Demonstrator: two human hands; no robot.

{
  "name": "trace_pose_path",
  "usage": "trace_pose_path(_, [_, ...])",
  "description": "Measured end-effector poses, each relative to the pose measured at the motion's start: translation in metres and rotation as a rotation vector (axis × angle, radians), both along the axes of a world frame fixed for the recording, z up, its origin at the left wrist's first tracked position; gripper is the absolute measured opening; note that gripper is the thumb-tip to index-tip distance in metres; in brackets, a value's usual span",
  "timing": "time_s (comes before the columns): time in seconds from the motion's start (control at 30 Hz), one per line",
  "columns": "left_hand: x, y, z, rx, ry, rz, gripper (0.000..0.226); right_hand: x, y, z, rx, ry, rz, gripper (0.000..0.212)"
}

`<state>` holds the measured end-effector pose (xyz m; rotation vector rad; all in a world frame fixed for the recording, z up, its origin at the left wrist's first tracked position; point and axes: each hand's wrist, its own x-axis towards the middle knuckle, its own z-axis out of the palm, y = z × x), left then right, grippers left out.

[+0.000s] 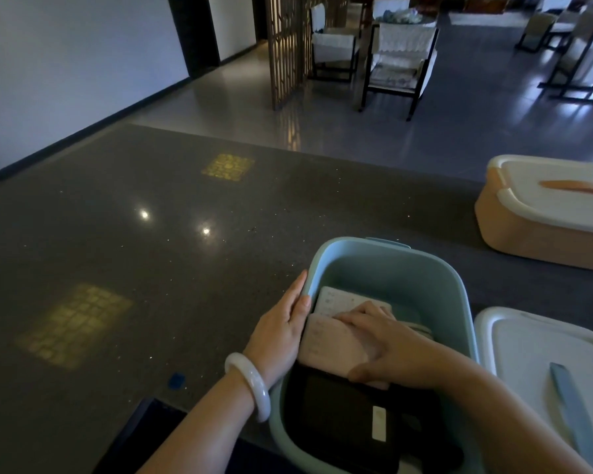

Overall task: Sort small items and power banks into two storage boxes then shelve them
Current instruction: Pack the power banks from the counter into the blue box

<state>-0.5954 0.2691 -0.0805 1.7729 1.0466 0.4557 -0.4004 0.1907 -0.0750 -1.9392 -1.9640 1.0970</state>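
both forearms reach in from the bottom edge, a pale bangle [250, 388] on the left wrist. left hand [281, 323] lies against the outer left wall of the open light-blue storage box [391, 265], fingers straight and together along the wall, thumb hooked over the rim. right hand [387, 347] is inside the box, fingers spread and pressed flat on a pink power bank [326, 343], which overlaps a white power bank [336, 299] further in; a black power bank [339, 415] lies nearest. just right of the box rests its white lid [545, 350] with a blue handle. further right on the dark speckled countertop [151, 251] sits an orange storage box [528, 227], lid on.
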Motion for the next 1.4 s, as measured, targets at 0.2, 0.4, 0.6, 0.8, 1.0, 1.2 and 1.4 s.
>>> trace_pose_path(0.2, [-0.003,0.002,0.01,0.066,0.089,-0.021,0.049,-0.004,0.005,0.016,0.113,-0.121,-0.049,0.075])
trace_pose_path(0.4, [-0.033,-0.007,0.016,0.256,0.29,0.135,0.045,-0.025,0.031,0.049,0.435,-0.125,-0.046,0.045])
trace_pose_path(0.6, [-0.095,-0.029,0.024,0.46,0.659,0.348,0.046,-0.1,0.078,0.057,0.483,-0.152,0.326,0.044])
trace_pose_path(0.8, [-0.18,-0.08,0.025,0.36,0.923,0.61,0.047,-0.212,0.103,0.038,0.409,-0.205,0.759,0.045])
trace_pose_path(1.0, [-0.267,-0.147,0.021,0.169,1.061,0.824,0.041,-0.33,0.089,0.032,0.376,-0.27,1.068,0.046])
trace_pose_path(1.2, [-0.356,-0.201,0.025,-0.003,1.02,0.983,0.038,-0.451,0.056,0.033,0.311,-0.267,1.267,0.051])
trace_pose_path(1.4, [-0.455,-0.248,0.017,-0.089,1.027,1.166,0.03,-0.578,0.021,0.022,0.296,-0.239,1.381,0.054])
